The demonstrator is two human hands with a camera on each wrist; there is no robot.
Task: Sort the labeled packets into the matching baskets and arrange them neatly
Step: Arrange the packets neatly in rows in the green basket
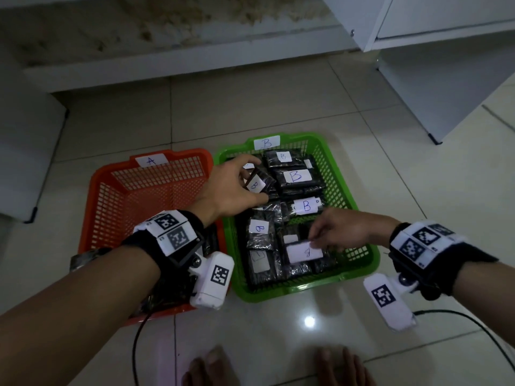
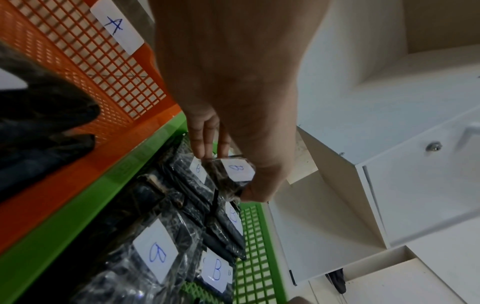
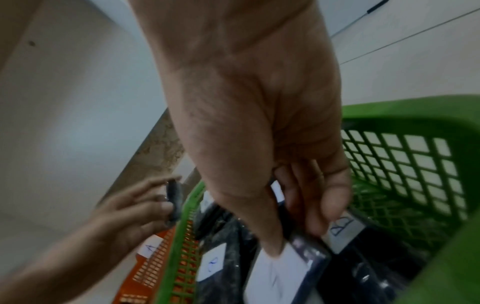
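- The right hand (image 1: 341, 231) is the nearer hand, low in the green basket (image 1: 359, 270) at about 5 o'clock of its inside. Its thumb and fingers pinch the upper edge of a packet (image 1: 302, 256) with a white label; the letter on this label I cannot read.
- This packet lies almost flat, its long axis running from 9 to 3 o'clock, and it is below the fingertips (image 3: 272, 246), toward 7 o'clock from them.
- Loose B packets (image 1: 260, 232) lie around it, touching each other, not in clean rows.
- The left hand (image 1: 232, 188) reaches farther, over the basket's 10 o'clock part. Its thumb and fingers (image 2: 200, 139) pinch a small B packet (image 2: 232, 174) by its two ends; the packet is tilted and lifted above the pile.
- From this hand the free place seems to lie toward 12 o'clock, beside the far B packets (image 1: 295, 176), so I judge the left hand places first.
- The orange basket (image 1: 111, 176), marked A, stands just at 9 o'clock of the green one, touching it.
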